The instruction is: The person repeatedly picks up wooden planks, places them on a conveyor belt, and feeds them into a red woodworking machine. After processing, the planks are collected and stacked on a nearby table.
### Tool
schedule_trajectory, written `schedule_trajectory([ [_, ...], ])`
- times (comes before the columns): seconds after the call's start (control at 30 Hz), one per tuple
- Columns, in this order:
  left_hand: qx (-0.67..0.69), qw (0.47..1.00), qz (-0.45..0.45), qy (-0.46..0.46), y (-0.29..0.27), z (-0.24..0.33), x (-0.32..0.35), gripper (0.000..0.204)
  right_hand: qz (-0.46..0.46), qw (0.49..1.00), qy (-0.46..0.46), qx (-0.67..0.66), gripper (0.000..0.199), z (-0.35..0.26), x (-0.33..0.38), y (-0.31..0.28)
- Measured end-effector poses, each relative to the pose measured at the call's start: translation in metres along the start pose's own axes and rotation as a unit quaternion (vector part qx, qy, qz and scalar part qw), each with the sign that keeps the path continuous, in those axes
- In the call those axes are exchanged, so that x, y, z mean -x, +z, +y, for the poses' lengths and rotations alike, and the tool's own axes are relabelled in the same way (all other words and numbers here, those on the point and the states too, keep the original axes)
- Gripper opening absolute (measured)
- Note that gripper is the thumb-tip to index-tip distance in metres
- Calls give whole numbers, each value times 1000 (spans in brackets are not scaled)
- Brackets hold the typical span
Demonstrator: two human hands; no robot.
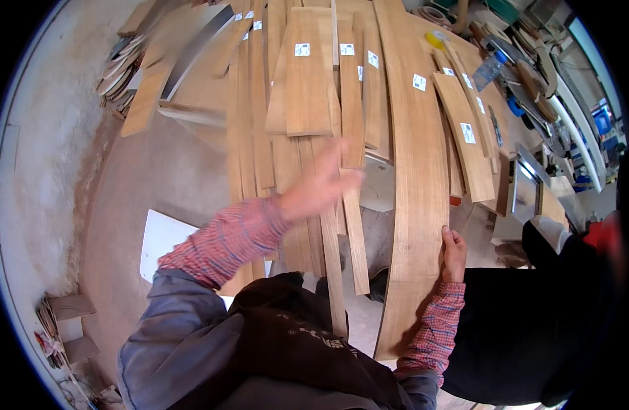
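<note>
A long, wide wooden board (417,171) runs from the far side of the pile down to my right side. My right hand (454,254) is closed on its right edge, with the thumb on top and the other fingers partly hidden. Blurred by motion, my left hand (318,184) hovers over narrower wooden boards (297,178) with its fingers apart and nothing in them. A shorter board (310,82) with a white label lies just beyond it. More labelled boards (465,130) lie right of the long one.
At the far right are a clear plastic bottle (489,68), a yellow tape roll (435,39) and a knife-like tool (495,126). A person in black clothing (519,328) is close on my right. Wood offcuts (126,68) lean by the left wall; a white panel (165,239) lies below.
</note>
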State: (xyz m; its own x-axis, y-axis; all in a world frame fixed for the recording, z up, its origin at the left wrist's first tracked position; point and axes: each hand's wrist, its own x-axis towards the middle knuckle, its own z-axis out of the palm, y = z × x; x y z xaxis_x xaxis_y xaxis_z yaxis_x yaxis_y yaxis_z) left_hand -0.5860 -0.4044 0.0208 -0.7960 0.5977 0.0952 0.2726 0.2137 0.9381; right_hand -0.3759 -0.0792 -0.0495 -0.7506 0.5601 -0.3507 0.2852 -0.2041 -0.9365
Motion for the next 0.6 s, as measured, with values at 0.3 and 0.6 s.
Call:
schedule_trajectory([
  [0.3,-315,926,189,-91,-160,-111,-93,64,19,876,-165,452,32,-15,-6,12],
  [0.6,-155,968,136,-145,-160,-89,-116,47,-140,896,-321,274,45,-102,-68,321],
])
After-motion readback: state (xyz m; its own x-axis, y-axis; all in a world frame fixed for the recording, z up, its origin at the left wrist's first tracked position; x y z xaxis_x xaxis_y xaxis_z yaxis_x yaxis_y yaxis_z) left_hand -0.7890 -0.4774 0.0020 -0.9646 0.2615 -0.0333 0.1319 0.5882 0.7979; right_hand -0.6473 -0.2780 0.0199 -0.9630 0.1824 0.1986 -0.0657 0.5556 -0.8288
